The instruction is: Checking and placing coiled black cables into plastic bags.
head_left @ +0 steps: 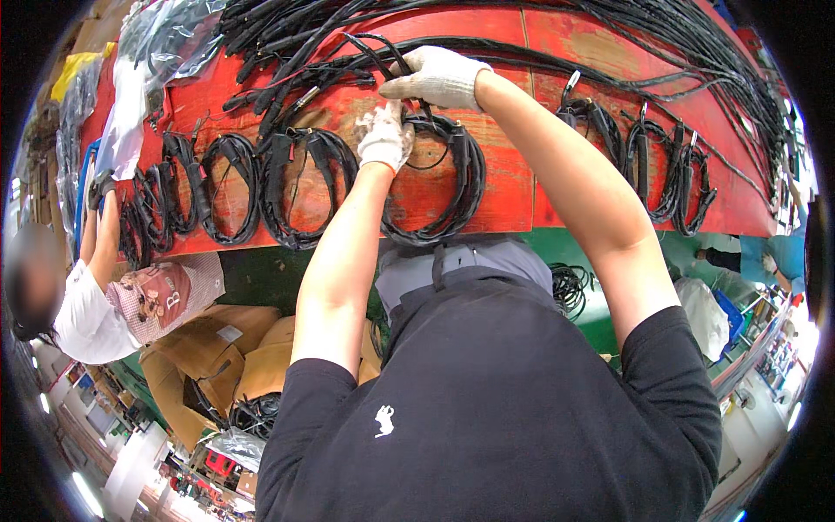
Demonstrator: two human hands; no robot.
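Note:
A coil of black cable point(470, 178) lies on the red table in front of me. My left hand point(385, 137), in a white knit glove, is closed at the upper left of this coil, its fingertips pointing away from me. Just beyond it, my gloved right hand point(433, 76) pinches black cable ends point(383, 59) that rise off the tabletop between thumb and fingers. A thin black strand hangs from there into the coil. Part of the coil's left side is hidden behind my left hand and forearm.
Several coiled cables point(230, 190) line the near table edge to the left, more coils point(652, 165) to the right. Long loose cables point(557, 65) run along the far side of the red table point(509, 187). A co-worker point(96, 300) stands at left; cardboard boxes point(204, 348) sit below.

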